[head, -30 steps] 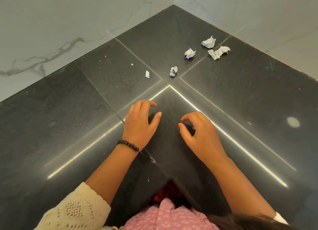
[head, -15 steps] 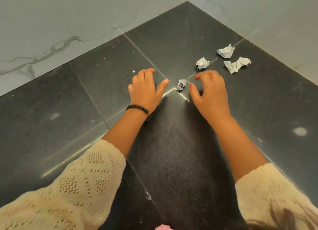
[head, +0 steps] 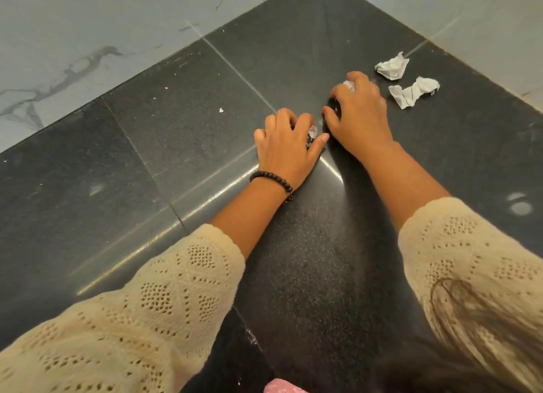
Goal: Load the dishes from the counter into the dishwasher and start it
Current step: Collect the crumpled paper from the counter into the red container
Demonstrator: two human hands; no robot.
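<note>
On the dark stone counter (head: 188,146), in the corner under the pale marble wall (head: 88,34), I see no dishes and no dishwasher; no brand, label or writing can be read anywhere. I count four crumpled white paper scraps, plus a few tiny white specks on the stone. Two scraps lie loose at the upper right, near each other but apart: one paper wad (head: 392,66) farther back, one longer twisted paper scrap (head: 412,92) just in front of it. My left hand (head: 286,147), with a black bead bracelet (head: 271,179) at the wrist, has its fingers curled over a third small scrap (head: 313,131), thumb closing toward it. My right hand (head: 360,113) is curled over a fourth scrap (head: 349,84), which peeks out white between the fingers. Both hands rest low on the counter, just beside each other. Both forearms wear cream openwork knit sleeves (head: 164,298).
</note>
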